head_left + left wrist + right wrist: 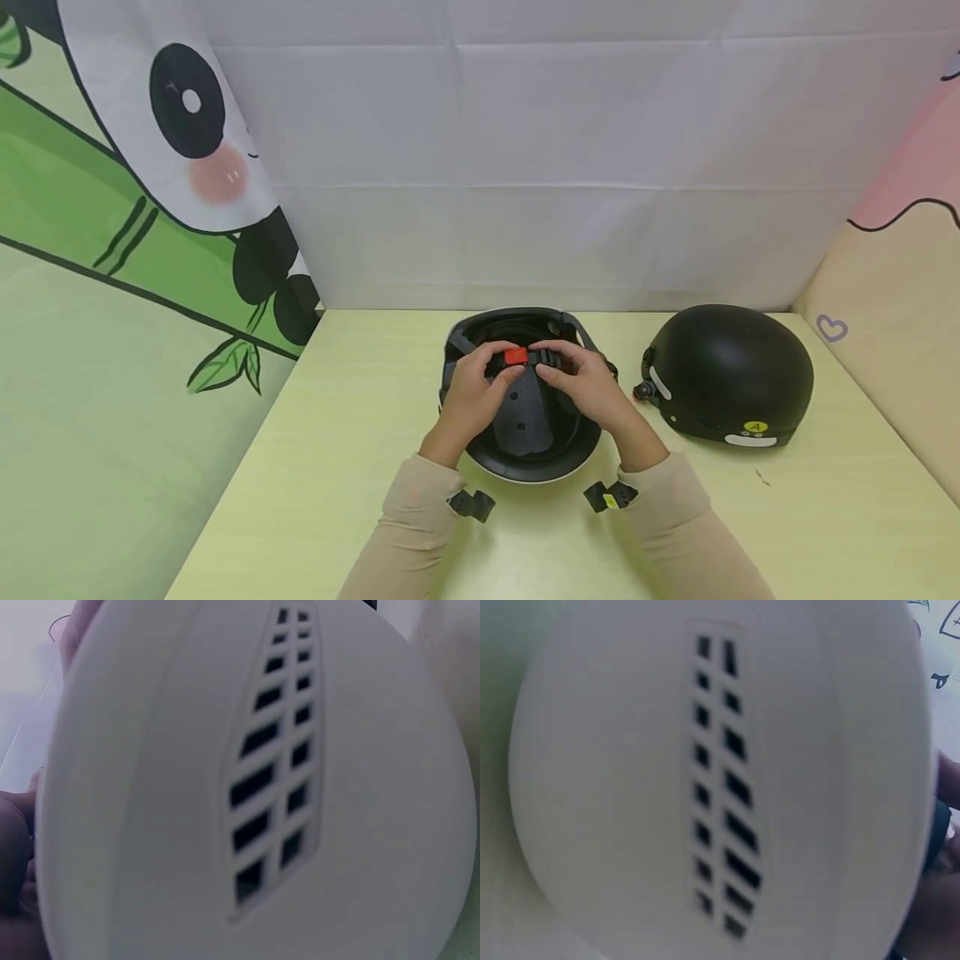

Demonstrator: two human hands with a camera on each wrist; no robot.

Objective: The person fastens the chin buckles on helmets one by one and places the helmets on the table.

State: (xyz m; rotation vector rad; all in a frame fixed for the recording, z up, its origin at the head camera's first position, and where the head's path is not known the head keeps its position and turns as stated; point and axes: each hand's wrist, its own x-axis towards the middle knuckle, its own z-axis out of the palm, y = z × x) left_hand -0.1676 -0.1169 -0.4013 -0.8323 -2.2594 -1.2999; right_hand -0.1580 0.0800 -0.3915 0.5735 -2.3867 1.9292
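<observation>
A helmet (525, 467) lies upside down on the table, its black padded inside facing up. Its outer shell (390, 772) is white with rows of vent slots, filling both wrist views. Over the opening, my left hand (474, 392) pinches the red part of a buckle (515, 357) between thumb and fingers. My right hand (588, 383) pinches the black strap end (546, 358) of the same buckle. The red and black parts meet in the middle; whether they are latched I cannot tell. In the right wrist view, the shell (615, 780) hides most of the right hand.
A matte black helmet (727, 375) with a yellow "A" sticker sits dome up on the right. Beneath both helmets is a pale yellow table (337, 450). A white cloth (525, 167) hangs behind, with printed panels on both sides.
</observation>
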